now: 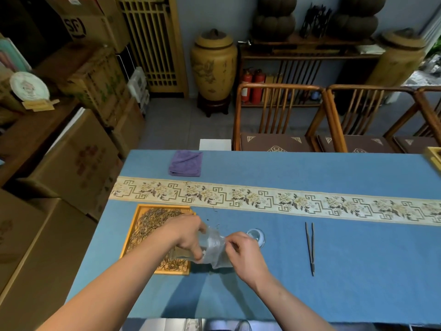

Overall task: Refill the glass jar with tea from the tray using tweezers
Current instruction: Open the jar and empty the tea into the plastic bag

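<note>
A clear glass jar point(213, 247) is tilted on its side above the right edge of a yellow wooden tray point(133, 225). Loose brown tea leaves point(155, 218) fill the tray. My left hand point(188, 235) grips the jar from the left, over the tray. My right hand point(241, 249) holds the jar's other end. A round glass lid point(256, 235) lies on the blue cloth just behind my right hand. Dark tweezers point(310, 247) lie untouched on the cloth to the right, pointing toward me.
A folded purple cloth point(185, 163) lies at the table's far left. A patterned cream runner point(274, 199) crosses the blue tablecloth point(358, 283). A few stray tea leaves point(213, 210) lie beyond the tray. Wooden chairs point(281, 120) stand behind the table; cardboard boxes point(71, 163) crowd the left.
</note>
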